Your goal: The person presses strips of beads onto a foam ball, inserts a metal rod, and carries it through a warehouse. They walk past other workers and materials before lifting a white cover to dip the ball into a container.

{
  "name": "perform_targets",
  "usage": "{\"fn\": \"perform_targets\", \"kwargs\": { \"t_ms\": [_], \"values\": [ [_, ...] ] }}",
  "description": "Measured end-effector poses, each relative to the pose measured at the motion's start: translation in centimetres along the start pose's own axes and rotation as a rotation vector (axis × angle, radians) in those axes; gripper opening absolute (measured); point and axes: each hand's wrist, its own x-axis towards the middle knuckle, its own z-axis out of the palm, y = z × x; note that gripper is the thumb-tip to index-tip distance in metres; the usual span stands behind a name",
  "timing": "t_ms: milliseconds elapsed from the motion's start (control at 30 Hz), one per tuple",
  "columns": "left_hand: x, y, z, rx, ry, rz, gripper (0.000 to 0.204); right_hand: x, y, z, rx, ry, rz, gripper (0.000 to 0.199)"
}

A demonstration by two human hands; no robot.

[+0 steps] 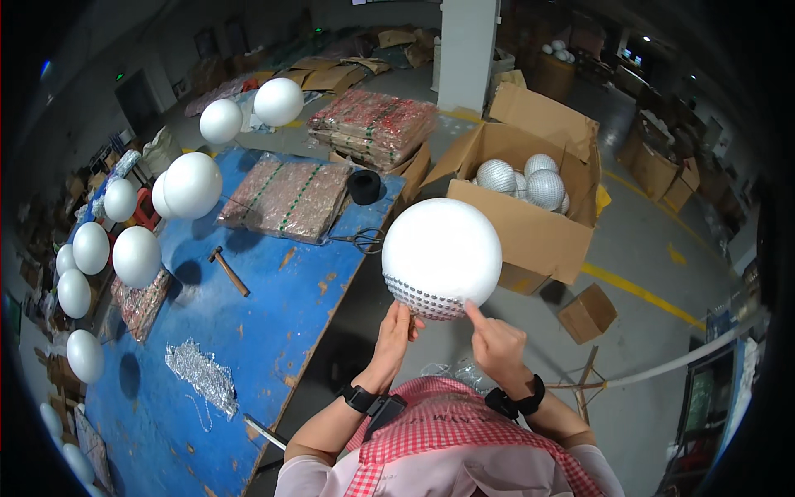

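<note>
Touching the large white ball (441, 248) low on its left is the left hand (397, 333), fingers bent; cannot tell whether it grips or only supports. Right hand (498, 344): index finger extended to the ball's lower right, other fingers folded toward the palm; cannot tell whether anything is pinched there. Ball is just right of the blue bench (273, 331), in front of the torso; rows of silver studs (422, 300) cover its lower part, upper part plain white. On bench, near: heap of silver bead strands (201, 374). Farther: hammer (228, 272), scissors (362, 240) at right edge, black roll (363, 187), plastic-wrapped package (286, 197). Right and far of ball: open carton (522, 232) containing studded balls (545, 190).
</note>
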Motion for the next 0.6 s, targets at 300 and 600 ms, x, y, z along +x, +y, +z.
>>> {"fn": "perform_targets", "kwargs": {
  "t_ms": [300, 600],
  "values": [
    [2.9, 2.7, 3.1, 0.008, 0.061, 0.167, 0.030, 0.1, 2.0, -2.0, -0.056, -0.013, 0.086, 0.050],
    [4.9, 4.3, 6.3, 0.095, 0.052, 0.284, 0.031, -0.7, 3.8, -4.9, 0.238, 0.193, 0.442, 0.014]
  ]
}}
